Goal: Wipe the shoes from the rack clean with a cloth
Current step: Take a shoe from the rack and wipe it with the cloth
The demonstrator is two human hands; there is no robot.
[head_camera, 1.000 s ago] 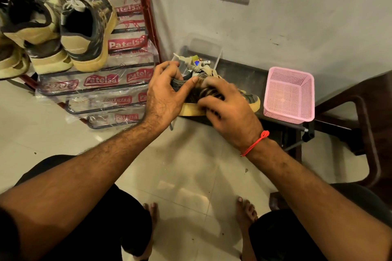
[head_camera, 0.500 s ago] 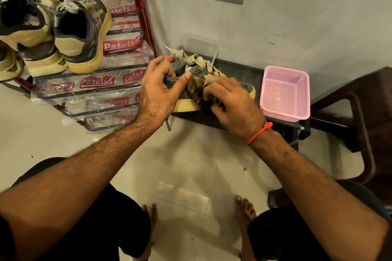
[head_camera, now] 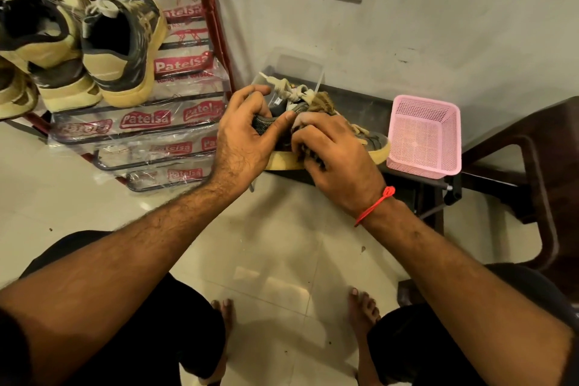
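Observation:
A grey sneaker (head_camera: 374,142) with a yellow sole and cream laces lies on a low dark bench (head_camera: 357,102), toe to the right. My left hand (head_camera: 247,135) grips its heel collar, thumb on the near side. A brown patterned cloth (head_camera: 322,102) is bunched over the sneaker's side, and my right hand (head_camera: 335,160) holds it pressed there with curled fingers. Most of the cloth is hidden under that hand.
A red metal shoe rack (head_camera: 216,25) wrapped in printed plastic stands at left, with several more sneakers (head_camera: 122,50) on its upper shelf. A pink mesh basket (head_camera: 423,135) sits on the bench at the shoe's toe. A dark chair (head_camera: 539,147) stands right. My bare feet rest on tiled floor.
My right hand with the cloth has moved along the sneaker's side, and the cloth now shows above the hand near the laces. My left hand has kept its grip on the heel.

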